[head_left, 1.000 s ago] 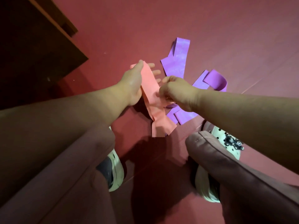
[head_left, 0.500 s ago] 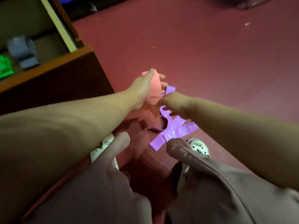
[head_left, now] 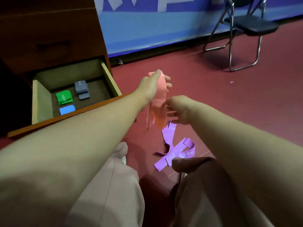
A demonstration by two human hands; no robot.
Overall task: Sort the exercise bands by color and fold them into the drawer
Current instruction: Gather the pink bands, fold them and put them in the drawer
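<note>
A person's left hand (head_left: 151, 86) grips the pink bands (head_left: 158, 102) above the floor, beside the open drawer (head_left: 41, 102); the right hand (head_left: 179, 110) pinches their lower end, fingers partly hidden. Green (head_left: 64, 99), grey (head_left: 82, 90) and blue (head_left: 67, 109) bands lie folded inside; purple bands (head_left: 173, 151) remain on the floor, partly hidden behind a knee.

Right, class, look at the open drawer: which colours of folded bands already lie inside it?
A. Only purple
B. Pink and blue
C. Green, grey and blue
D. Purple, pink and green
C: the drawer holds a folded green band, a grey band and a blue band, while the pink bands are in the left hand and the purple bands lie on the floor.
</note>
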